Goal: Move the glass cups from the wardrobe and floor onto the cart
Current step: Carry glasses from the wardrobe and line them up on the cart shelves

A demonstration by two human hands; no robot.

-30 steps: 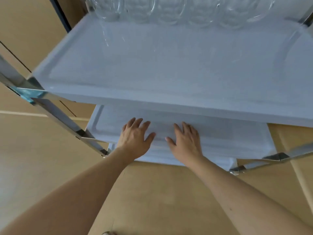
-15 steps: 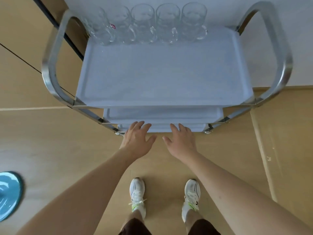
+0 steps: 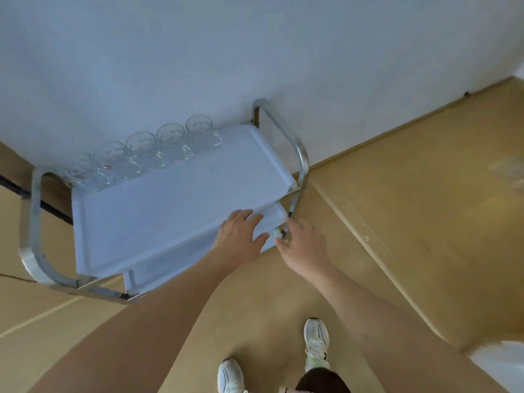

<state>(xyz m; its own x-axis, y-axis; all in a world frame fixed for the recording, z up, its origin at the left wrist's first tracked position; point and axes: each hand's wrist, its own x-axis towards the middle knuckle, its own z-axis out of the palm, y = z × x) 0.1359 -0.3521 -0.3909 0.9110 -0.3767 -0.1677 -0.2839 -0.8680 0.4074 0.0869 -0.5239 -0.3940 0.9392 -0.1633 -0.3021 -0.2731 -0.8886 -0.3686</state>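
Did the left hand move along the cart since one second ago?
Yes. The left hand went from the cart's middle toward its right end, near the right leg.

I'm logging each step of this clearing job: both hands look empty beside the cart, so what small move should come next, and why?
Probably turn away from the cart to fetch another cup. The left hand and right hand are open and hold nothing, five glass cups already line the top shelf's far edge with room in front, and no other cup is in view.

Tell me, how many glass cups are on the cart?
5, in one row along the top shelf's back edge by the wall: cups at and. The leftmost is blurred.
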